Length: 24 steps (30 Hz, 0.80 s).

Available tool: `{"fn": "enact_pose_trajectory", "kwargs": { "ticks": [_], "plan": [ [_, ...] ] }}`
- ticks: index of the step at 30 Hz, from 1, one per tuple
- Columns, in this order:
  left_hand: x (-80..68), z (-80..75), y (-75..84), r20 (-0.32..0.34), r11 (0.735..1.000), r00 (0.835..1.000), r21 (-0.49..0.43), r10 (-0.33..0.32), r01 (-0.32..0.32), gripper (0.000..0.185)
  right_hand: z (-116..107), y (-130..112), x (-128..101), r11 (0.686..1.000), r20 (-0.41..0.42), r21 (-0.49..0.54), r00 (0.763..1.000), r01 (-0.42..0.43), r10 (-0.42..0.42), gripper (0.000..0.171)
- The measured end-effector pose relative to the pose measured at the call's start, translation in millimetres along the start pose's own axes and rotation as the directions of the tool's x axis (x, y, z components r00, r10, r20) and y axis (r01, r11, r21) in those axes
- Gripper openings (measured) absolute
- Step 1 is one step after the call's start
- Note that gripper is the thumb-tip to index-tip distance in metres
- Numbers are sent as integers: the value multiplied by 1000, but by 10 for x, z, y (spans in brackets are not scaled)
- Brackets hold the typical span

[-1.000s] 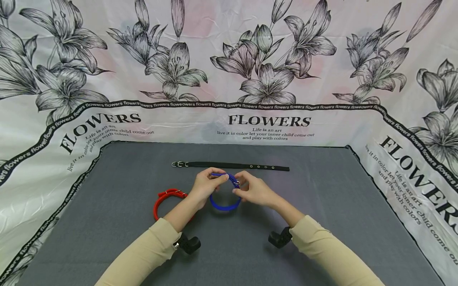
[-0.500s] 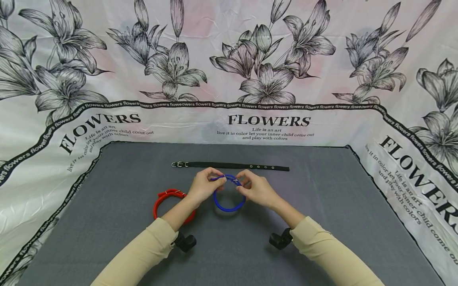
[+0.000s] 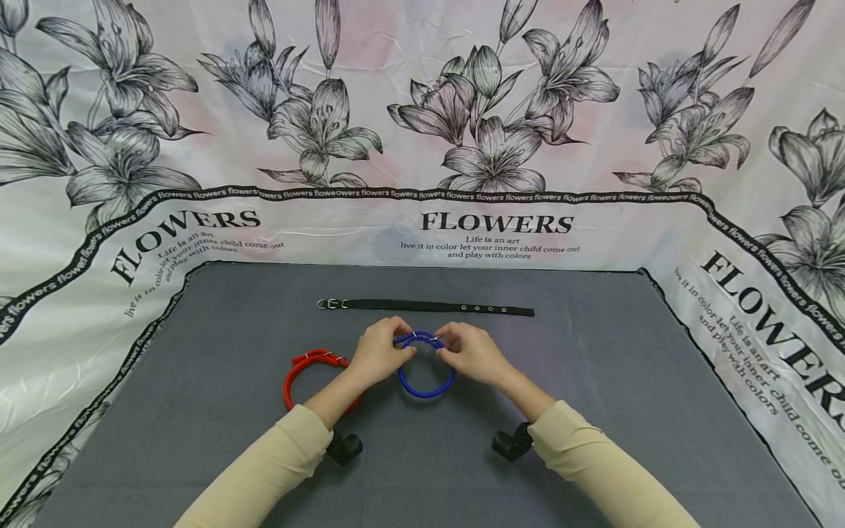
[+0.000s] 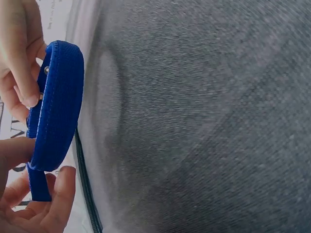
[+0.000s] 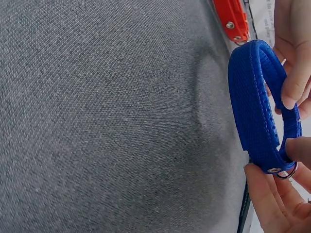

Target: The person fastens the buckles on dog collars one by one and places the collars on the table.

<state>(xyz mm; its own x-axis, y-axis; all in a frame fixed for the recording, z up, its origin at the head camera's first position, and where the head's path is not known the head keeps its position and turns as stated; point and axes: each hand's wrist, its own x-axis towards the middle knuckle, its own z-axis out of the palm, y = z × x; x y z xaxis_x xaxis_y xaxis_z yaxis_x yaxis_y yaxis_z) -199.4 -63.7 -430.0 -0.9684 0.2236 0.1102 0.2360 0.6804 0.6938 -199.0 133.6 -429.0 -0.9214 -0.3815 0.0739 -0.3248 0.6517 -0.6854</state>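
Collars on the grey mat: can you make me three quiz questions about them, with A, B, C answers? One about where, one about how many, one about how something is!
1. Where does the black collar lie?
A. beyond the hands
B. under the left sleeve
C. on the flower cloth

2. How many collars show?
A. two
B. three
C. five

3. How is the blue collar?
A. laid out straight
B. cut in half
C. curved into a loop

Answers:
1 A, it lies straight on the grey mat, past both hands.
2 B, black, blue and the red collar.
3 C, the left hand and right hand pinch its top while the ring hangs round.
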Motion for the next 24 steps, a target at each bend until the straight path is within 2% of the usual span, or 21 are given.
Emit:
{"fn": "enact_pose_trajectory", "kwargs": {
  "ticks": [5,10,24],
  "plan": [
    [-12,21,-15,-3,998,1000,60,-3,4,21,43,27,13,999,-12,-27,1000,-27,26,27],
    [-7,46,-38,-6,991,999,129,-37,38,22,77,60,36,999,-33,-34,999,-42,41,24],
    [33,110,-116,9,973,998,223,-67,64,26,181,111,90,990,-78,-137,997,-26,15,19]
  ]
}}
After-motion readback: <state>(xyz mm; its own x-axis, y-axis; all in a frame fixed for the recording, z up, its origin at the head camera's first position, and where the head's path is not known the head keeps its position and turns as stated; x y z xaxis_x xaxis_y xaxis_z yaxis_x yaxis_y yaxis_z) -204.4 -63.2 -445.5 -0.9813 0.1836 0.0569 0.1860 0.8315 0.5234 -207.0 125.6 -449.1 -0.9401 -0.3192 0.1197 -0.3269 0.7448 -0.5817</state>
